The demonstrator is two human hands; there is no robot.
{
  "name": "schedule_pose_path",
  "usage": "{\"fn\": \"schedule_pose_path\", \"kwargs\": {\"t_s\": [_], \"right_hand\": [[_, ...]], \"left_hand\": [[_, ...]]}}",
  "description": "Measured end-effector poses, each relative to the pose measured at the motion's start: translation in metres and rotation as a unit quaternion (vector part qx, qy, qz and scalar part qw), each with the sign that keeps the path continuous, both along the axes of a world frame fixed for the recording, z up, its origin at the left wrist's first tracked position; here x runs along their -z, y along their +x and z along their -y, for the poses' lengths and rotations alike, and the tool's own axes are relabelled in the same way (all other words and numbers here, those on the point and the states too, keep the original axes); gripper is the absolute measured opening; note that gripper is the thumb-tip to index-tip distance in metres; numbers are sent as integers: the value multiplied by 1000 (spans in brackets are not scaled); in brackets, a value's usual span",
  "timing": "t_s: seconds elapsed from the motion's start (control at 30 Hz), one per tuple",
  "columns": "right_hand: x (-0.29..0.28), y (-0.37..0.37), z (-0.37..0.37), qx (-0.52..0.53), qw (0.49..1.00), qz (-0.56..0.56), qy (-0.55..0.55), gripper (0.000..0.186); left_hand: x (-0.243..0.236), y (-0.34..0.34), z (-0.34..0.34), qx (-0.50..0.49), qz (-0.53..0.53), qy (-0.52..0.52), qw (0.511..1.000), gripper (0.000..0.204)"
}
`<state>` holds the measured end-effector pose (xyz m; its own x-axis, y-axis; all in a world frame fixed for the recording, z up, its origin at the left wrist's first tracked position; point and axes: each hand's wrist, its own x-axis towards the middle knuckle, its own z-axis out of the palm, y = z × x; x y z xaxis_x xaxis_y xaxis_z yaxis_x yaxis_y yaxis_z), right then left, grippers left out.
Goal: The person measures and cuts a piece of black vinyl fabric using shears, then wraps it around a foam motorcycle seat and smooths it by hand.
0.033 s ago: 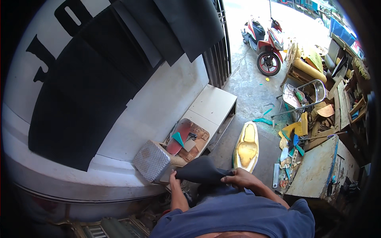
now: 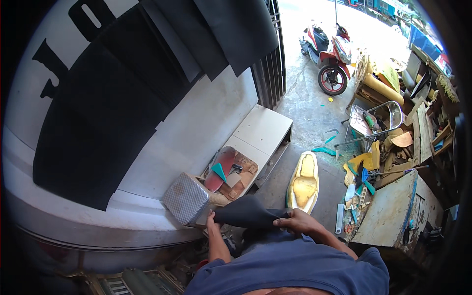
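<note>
Between my two hands stretches a piece of black sheet material (image 2: 246,211), smooth and leather-like, twisted narrow toward its right end. Its left edge is pinched in the fingers of my left hand (image 2: 212,221). At the other end, my right hand (image 2: 296,221) closes round the narrowed part, thumb on the near side. The piece hangs in front of my body above my lap, and what lies right under it is hidden. Just beyond my right hand, on the floor, lies a long motorcycle seat (image 2: 303,182) with bare yellow foam and a pale rim.
On the left, large black sheets (image 2: 103,113) hang along a white wall. A low white bench (image 2: 260,129) holds scraps, beside a stool with a quilted silver cover (image 2: 186,199). To the right stand a worn cabinet (image 2: 386,209), a metal chair (image 2: 366,123) and piled debris. A scooter (image 2: 332,59) is parked beyond.
</note>
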<state>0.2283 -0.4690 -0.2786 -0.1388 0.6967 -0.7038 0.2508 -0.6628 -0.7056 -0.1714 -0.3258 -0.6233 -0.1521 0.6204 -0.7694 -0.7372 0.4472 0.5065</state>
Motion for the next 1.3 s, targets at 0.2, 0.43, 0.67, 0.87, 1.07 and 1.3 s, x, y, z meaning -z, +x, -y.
{"fn": "schedule_pose_path", "kwargs": {"t_s": [0.2,0.43,0.67,0.87,1.07,1.3], "right_hand": [[-4,-20,26,-113,989,83,45,57],[-8,2,47,-20,998,42,50,53],[8,164,30,318,919,17,232,43],[84,310,-35,438,876,69,189,42],[45,341,-34,499,825,18,264,31],[-14,291,67,486,795,21,362,36]], "left_hand": [[0,-71,-13,17,-342,30,939,23],[-15,-24,-36,91,-360,-92,924,15],[-155,106,-113,290,-106,190,932,15],[-193,262,-232,423,-111,153,886,10],[-256,335,-260,381,-124,242,884,9],[-306,305,-153,360,-105,381,845,19]]}}
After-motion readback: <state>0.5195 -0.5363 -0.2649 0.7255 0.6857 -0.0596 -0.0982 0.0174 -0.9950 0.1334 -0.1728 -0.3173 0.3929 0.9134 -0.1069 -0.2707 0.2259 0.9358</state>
